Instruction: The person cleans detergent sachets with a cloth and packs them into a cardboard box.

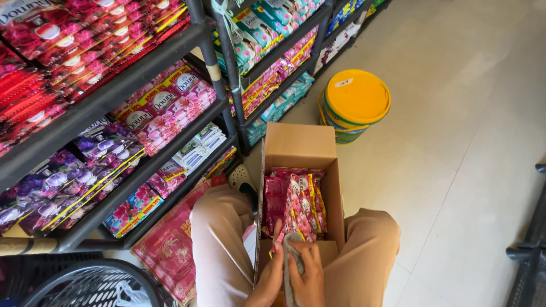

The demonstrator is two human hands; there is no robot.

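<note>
pink sachet strips (296,202) fill the open cardboard box (301,148) standing between my knees. my left hand (272,272) and right hand (310,276), at the box's near edge, together close on a grey cloth (289,267). beyond the box: yellow-lidded bucket (352,102); left of it, stocked shelves (142,96).

Your left hand (272,273) and right hand (307,276) pinch a pink sachet strip (296,219) at its near end. Beyond your fingertips (277,230) more sachets fill the cardboard box (298,145); yellow-lidded bucket (354,102) farther out.
</note>
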